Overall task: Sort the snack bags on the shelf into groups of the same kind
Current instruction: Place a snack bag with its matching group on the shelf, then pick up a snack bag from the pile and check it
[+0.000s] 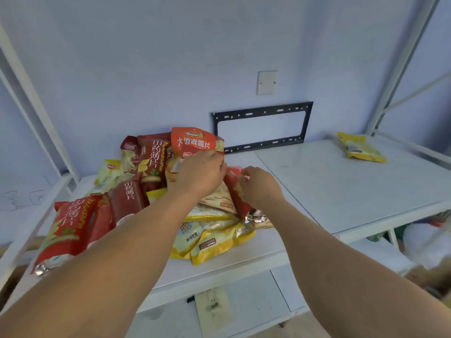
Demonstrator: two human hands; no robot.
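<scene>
A heap of snack bags lies on the left half of the white shelf. It holds dark red bags, a bright red bag at the front left, yellow bags at the front and a pale yellow bag behind. My left hand grips an orange-red bag at the top of the heap, tilted upright. My right hand pinches a red bag on the heap's right side. One yellow bag lies alone at the far right.
A black metal bracket leans on the wall behind the shelf, below a white wall plate. White frame posts stand at the left and right. A lower shelf and white bags lie below.
</scene>
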